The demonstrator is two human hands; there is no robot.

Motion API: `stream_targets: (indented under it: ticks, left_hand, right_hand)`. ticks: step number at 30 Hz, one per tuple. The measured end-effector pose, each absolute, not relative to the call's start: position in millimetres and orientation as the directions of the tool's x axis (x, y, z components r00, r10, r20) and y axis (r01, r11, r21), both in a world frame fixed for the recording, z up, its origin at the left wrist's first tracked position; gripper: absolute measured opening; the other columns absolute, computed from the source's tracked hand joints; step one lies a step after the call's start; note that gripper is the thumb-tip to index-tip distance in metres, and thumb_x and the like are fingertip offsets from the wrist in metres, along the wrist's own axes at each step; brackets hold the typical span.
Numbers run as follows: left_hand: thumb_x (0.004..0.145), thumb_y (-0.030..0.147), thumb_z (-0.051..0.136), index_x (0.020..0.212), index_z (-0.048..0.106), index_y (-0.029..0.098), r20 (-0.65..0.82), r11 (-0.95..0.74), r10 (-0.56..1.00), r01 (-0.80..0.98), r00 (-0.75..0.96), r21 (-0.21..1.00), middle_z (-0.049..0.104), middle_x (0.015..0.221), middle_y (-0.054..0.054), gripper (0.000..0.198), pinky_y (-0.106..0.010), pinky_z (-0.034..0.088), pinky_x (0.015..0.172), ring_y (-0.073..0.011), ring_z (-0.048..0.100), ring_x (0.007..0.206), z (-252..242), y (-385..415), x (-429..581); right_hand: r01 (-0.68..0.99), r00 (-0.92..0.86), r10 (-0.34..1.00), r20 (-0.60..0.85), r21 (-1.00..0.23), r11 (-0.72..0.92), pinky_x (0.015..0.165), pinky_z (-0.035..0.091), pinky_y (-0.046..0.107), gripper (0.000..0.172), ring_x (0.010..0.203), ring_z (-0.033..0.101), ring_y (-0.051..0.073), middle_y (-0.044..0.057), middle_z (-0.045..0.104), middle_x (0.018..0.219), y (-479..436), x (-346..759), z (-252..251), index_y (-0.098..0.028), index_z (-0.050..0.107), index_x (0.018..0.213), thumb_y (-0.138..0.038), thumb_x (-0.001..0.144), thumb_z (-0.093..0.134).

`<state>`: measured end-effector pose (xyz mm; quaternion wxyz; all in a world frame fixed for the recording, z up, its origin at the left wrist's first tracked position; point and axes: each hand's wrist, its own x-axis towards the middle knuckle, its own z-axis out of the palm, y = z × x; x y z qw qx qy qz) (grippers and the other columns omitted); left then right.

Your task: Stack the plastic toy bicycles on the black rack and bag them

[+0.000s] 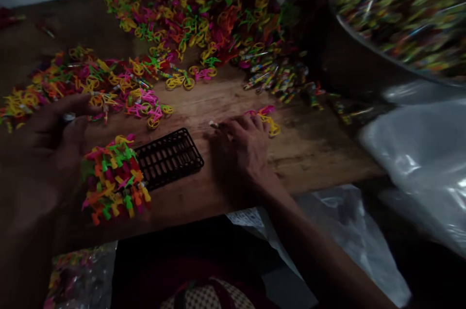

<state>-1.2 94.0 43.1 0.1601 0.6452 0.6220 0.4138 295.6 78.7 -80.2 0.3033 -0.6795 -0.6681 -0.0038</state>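
My right hand (242, 151) rests palm down on the wooden table (309, 149), fingers curled over a small pink and yellow plastic toy bicycle (267, 117), with a small white piece (213, 124) at the fingertips. My left hand (54, 134) lies at the left, blurred, fingers bent beside a scatter of coloured plastic bicycles (109, 88). Between the hands sits a black plastic rack (169, 156), its left half filled with a stack of coloured pieces (114, 178).
A large heap of coloured toy bicycles (192, 13) covers the far table. Small wrapped sticks (280, 78) lie right of it. A metal basin of coloured items (404, 8) stands at the upper right. Clear plastic bags (418, 154) hang off the right edge.
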Motion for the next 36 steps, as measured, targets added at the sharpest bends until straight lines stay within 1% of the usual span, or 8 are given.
stream_targets:
  ticks: [5,11,16,23,29,32,34,36]
  left_hand:
    - [0.086,0.036,0.075,0.114,0.076,0.032,0.064,-0.051,0.997,0.299,-0.036,0.953,0.079,0.094,0.000,0.028,-0.024,0.042,0.053,-0.0091,0.051,0.058,49,114,-7]
    - [0.085,0.031,0.077,0.099,0.079,0.023,-0.062,0.064,0.992,-0.014,0.112,0.998,0.078,0.106,-0.003,0.015,-0.027,0.058,0.089,-0.0139,0.071,0.091,58,118,9]
    - [0.082,0.029,0.082,0.096,0.079,0.022,-0.100,0.120,0.981,-0.114,0.165,0.986,0.079,0.105,-0.004,0.016,-0.025,0.058,0.089,-0.0155,0.074,0.094,60,118,13]
    - [0.075,0.028,0.086,0.095,0.080,0.020,-0.136,0.162,0.974,-0.141,0.180,0.977,0.079,0.102,-0.005,0.023,-0.022,0.057,0.080,-0.0140,0.073,0.085,56,123,18]
    - [0.066,0.031,0.090,0.090,0.079,0.019,-0.144,0.156,0.958,-0.032,0.246,0.987,0.079,0.099,-0.005,0.029,-0.028,0.058,0.082,-0.0158,0.072,0.082,53,135,30]
    - [0.068,0.033,0.088,0.108,0.076,0.022,-0.117,0.065,0.949,0.182,0.293,0.981,0.078,0.101,-0.005,0.043,-0.030,0.056,0.080,-0.0184,0.072,0.085,51,158,27]
    - [0.073,0.034,0.083,0.108,0.075,0.021,-0.127,-0.019,0.950,0.461,0.284,0.887,0.077,0.089,-0.004,0.038,-0.029,0.052,0.072,-0.0182,0.069,0.077,48,178,23]
    - [0.077,0.038,0.077,0.087,0.077,0.018,-0.230,-0.070,0.931,0.759,0.282,0.647,0.071,0.069,-0.004,0.022,-0.029,0.043,0.064,-0.0179,0.062,0.064,45,197,22]
  right_hand:
    - [0.611,0.012,0.915,0.404,-0.727,0.313,0.071,0.048,0.036,0.014,0.076,0.061,0.021,0.006,0.067,0.087,96,261,-49,-0.021,0.060,0.107,-0.024,0.096,0.051]
    - [0.257,-0.052,0.910,0.411,-0.875,0.410,0.067,0.049,0.028,0.020,0.073,0.060,0.015,0.001,0.066,0.082,110,183,-4,-0.021,0.066,0.107,-0.029,0.095,0.053]
    - [0.037,-0.077,0.922,0.380,-0.923,0.383,0.076,0.053,0.029,0.021,0.084,0.066,0.016,0.002,0.073,0.090,119,162,5,-0.019,0.072,0.102,-0.032,0.094,0.056]
    - [0.009,-0.108,0.908,0.405,-0.913,0.408,0.083,0.054,0.030,0.021,0.091,0.068,0.017,0.003,0.076,0.100,121,161,-1,-0.020,0.074,0.106,-0.030,0.092,0.061]
    - [0.037,-0.115,0.904,0.411,-0.908,0.417,0.073,0.050,0.027,0.019,0.079,0.060,0.015,0.000,0.069,0.088,126,178,-11,-0.021,0.070,0.094,-0.035,0.094,0.058]
    - [0.279,-0.095,0.930,0.355,-0.888,0.367,0.065,0.042,0.027,0.021,0.070,0.055,0.015,0.001,0.065,0.079,126,206,-25,-0.020,0.067,0.092,-0.034,0.095,0.052]
    - [0.533,-0.063,0.964,0.258,-0.808,0.251,0.060,0.034,0.027,0.017,0.063,0.052,0.016,0.002,0.063,0.071,122,229,-39,-0.019,0.065,0.088,-0.029,0.093,0.053]
    - [0.712,0.002,0.989,0.149,-0.694,0.103,0.057,0.027,0.029,0.015,0.057,0.047,0.017,0.003,0.062,0.066,117,249,-53,-0.019,0.065,0.087,-0.026,0.090,0.052]
